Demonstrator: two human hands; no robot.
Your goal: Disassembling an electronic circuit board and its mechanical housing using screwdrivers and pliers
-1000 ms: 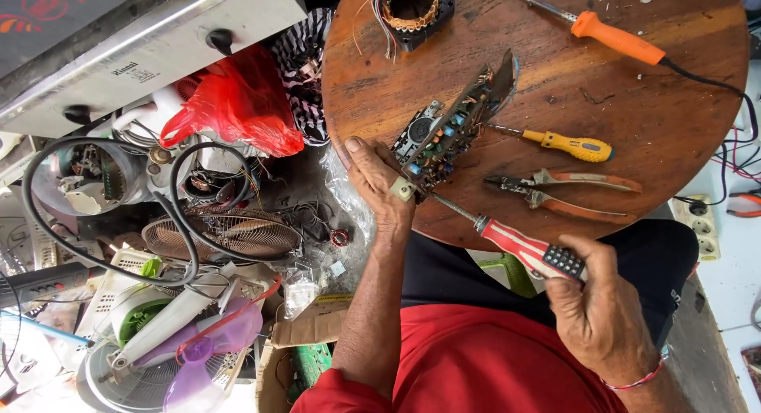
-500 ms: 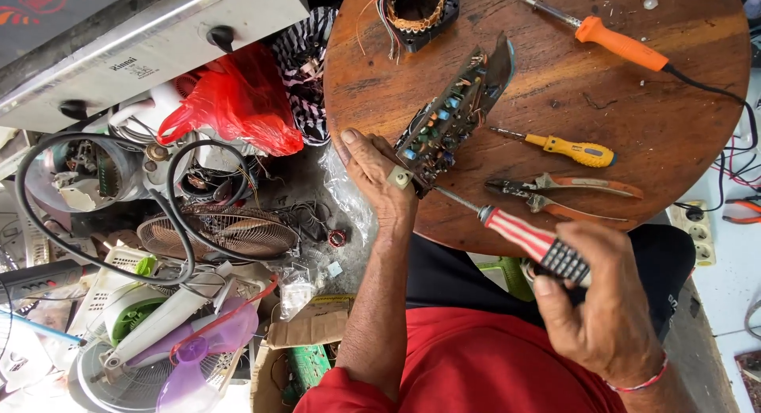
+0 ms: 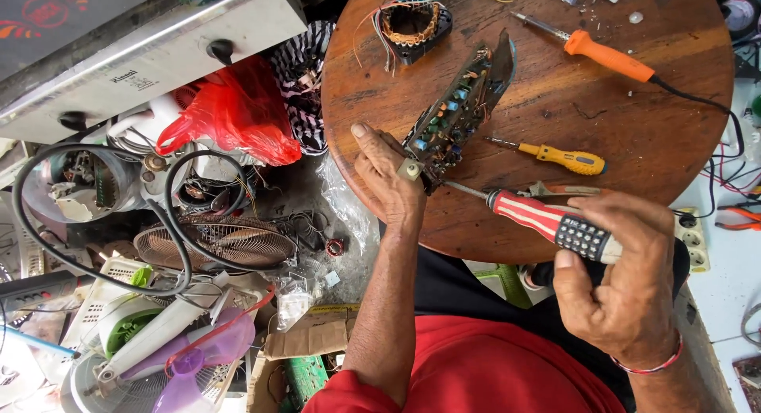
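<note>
1. Your right hand grips a screwdriver with a red-and-white striped handle and a black studded end.
2. The circuit board carries blue, green and tan parts.
3. The round bench is dark brown wood.
4. The soldering iron has an orange handle; the small screwdriver is yellow.
5. The plastic bag is red, your shirt red too.

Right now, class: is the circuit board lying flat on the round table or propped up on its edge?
On edge, tilted. The circuit board stands on the round wooden table, components showing, steadied by the left hand; the right hand holds a red-striped screwdriver at its lower end.
</note>
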